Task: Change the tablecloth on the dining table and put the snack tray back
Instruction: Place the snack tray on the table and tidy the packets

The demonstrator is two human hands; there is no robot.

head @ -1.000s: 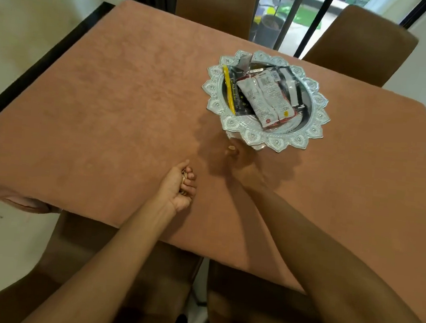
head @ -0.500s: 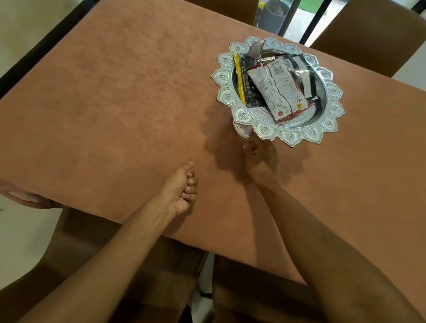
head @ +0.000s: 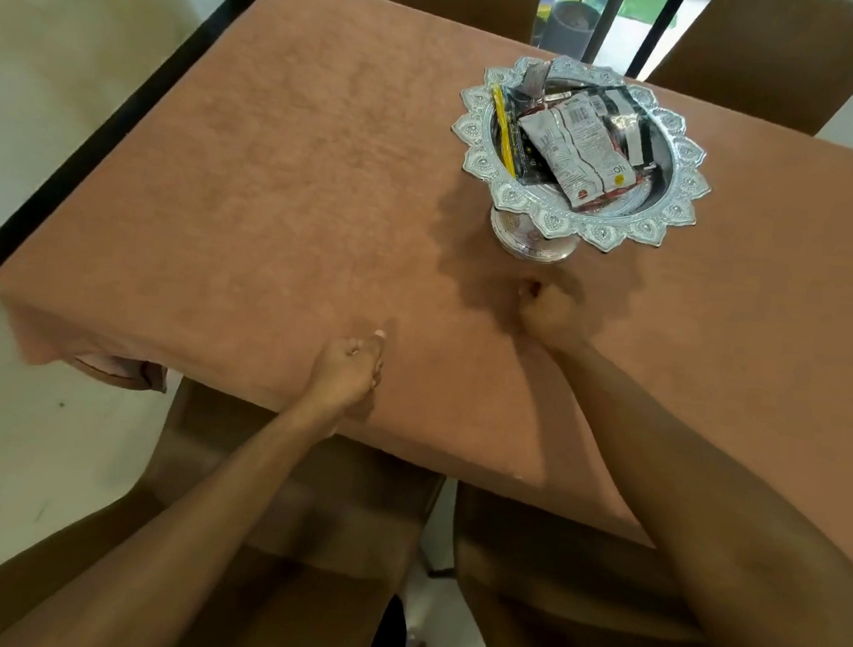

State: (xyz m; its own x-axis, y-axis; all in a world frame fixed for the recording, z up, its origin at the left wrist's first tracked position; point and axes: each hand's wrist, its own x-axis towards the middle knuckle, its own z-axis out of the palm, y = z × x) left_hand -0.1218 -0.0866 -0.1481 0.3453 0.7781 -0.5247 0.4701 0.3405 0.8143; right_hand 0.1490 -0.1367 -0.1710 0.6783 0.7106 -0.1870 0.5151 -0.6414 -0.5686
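A brown tablecloth [head: 281, 197] covers the dining table. The silver snack tray [head: 686, 155], a petal-rimmed bowl on a pedestal foot [head: 530, 239], stands upright on the cloth at the far right and holds several snack packets [head: 579, 151]. My right hand [head: 549, 316] lies on the cloth just in front of the foot, fingers curled in, a small gap away from it and holding nothing. My left hand [head: 350, 371] rests on the cloth near the front edge with its fingers loosely curled and nothing in it.
Brown chairs stand at the far side [head: 768, 48] and tucked under the near edge [head: 295, 508]. A fold of pinkish cloth [head: 111, 368] hangs below the front left corner. A wall with a dark skirting runs along the left.
My right hand has left the tray's foot and drawn back towards me, fingers curled. The tray stays put. My left hand has barely moved.
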